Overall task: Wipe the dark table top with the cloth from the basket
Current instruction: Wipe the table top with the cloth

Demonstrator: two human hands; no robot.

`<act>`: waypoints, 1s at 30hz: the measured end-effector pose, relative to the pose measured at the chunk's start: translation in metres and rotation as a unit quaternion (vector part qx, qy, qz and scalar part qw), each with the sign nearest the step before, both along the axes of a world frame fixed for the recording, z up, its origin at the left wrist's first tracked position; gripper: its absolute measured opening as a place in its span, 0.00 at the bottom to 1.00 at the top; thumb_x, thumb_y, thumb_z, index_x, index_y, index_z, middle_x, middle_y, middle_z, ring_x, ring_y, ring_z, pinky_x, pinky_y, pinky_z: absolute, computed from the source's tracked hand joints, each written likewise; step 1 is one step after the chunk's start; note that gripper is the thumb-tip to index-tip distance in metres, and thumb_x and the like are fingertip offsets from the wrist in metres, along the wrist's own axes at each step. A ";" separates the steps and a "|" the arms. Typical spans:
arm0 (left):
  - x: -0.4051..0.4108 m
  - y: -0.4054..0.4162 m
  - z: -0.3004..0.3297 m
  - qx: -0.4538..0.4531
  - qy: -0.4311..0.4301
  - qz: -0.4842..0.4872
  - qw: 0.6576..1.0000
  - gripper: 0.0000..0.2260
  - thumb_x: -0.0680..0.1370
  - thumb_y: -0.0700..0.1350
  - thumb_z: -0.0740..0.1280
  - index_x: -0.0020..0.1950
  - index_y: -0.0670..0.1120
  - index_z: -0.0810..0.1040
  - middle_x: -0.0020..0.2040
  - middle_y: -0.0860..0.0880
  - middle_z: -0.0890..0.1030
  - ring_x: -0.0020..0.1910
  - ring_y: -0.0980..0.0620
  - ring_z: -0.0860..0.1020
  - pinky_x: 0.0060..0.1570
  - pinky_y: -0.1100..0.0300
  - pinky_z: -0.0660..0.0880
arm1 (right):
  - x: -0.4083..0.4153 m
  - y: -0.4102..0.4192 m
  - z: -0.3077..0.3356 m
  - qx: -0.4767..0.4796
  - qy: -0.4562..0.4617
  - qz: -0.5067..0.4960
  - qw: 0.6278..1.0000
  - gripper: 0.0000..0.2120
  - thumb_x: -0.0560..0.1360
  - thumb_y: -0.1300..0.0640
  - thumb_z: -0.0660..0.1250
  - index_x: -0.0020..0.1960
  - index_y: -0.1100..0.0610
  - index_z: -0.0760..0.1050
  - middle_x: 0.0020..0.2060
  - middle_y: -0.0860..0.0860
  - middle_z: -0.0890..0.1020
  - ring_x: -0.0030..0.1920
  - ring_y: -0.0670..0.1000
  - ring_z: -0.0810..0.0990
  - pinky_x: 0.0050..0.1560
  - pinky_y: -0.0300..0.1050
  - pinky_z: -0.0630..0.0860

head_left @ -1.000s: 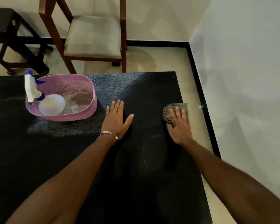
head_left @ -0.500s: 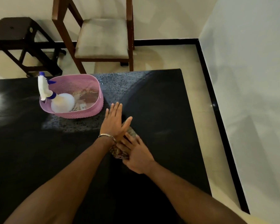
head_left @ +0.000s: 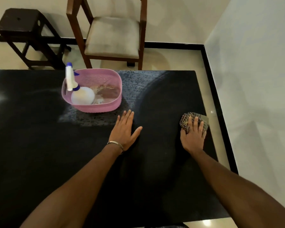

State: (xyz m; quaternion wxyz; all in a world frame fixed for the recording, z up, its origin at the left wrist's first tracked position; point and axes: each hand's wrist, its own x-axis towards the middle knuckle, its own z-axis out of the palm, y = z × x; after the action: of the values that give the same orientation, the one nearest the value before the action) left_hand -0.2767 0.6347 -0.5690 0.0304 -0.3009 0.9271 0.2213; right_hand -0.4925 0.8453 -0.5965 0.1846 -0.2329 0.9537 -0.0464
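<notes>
1. Your right hand (head_left: 192, 137) lies flat on the folded cloth (head_left: 194, 120), fingers straight, pressing it to the table top (head_left: 39, 153) beside the right edge

2. The speckled wet patch lies up and to your left of the cloth, around the basket (head_left: 105, 107); your next stroke likely runs that way

3. Your left hand (head_left: 123, 130) rests spread on the table between cloth and basket, holding nothing, in the stroke's path
</notes>
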 end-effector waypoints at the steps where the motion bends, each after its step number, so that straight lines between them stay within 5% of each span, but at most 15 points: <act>1: 0.013 -0.006 -0.001 0.001 0.003 -0.006 1.000 0.37 0.76 0.66 0.42 0.79 0.44 0.48 0.80 0.48 0.49 0.79 0.52 0.43 0.77 0.53 0.41 | 0.015 -0.012 0.002 -0.001 -0.003 0.001 1.000 0.35 0.82 0.44 0.55 0.81 0.48 0.39 0.81 0.51 0.41 0.80 0.57 0.37 0.78 0.61 0.39; 14: 0.251 -0.141 0.004 -0.031 -0.036 0.044 0.998 0.35 0.79 0.65 0.44 0.79 0.45 0.48 0.80 0.48 0.49 0.78 0.53 0.44 0.76 0.53 0.41 | 0.269 -0.226 -0.003 -0.012 -0.002 0.166 0.986 0.37 0.75 0.41 0.53 0.82 0.47 0.47 0.81 0.50 0.48 0.80 0.57 0.43 0.78 0.61 0.42; 21: 0.294 -0.170 0.004 -0.027 -0.031 0.089 0.995 0.38 0.76 0.67 0.40 0.79 0.45 0.49 0.80 0.48 0.50 0.78 0.53 0.44 0.76 0.54 0.41 | 0.368 -0.292 0.000 -0.043 -0.047 0.348 0.935 0.36 0.78 0.44 0.59 0.82 0.47 0.48 0.81 0.49 0.47 0.80 0.55 0.40 0.77 0.62 0.39; 26: 0.277 -0.173 0.003 -0.032 -0.027 0.061 0.997 0.37 0.77 0.66 0.42 0.79 0.44 0.50 0.80 0.47 0.51 0.79 0.51 0.45 0.77 0.52 0.41 | 0.349 -0.270 -0.004 -0.048 -0.045 0.420 0.905 0.35 0.77 0.43 0.57 0.81 0.44 0.49 0.81 0.45 0.46 0.80 0.51 0.40 0.77 0.58 0.41; 30: 0.246 -0.166 0.004 -0.017 -0.008 0.050 0.999 0.37 0.77 0.66 0.44 0.79 0.44 0.50 0.80 0.47 0.52 0.79 0.50 0.46 0.77 0.51 0.43 | 0.270 -0.199 0.000 -0.029 -0.007 0.255 0.967 0.36 0.74 0.42 0.55 0.81 0.43 0.50 0.81 0.46 0.50 0.80 0.53 0.45 0.77 0.59 0.46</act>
State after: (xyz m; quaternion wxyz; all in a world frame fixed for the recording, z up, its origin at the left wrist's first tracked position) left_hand -0.0311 0.4689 -0.5654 0.0216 -0.3494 0.9141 0.2046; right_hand -0.2222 0.6461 -0.5969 0.1905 -0.4732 0.8597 -0.0276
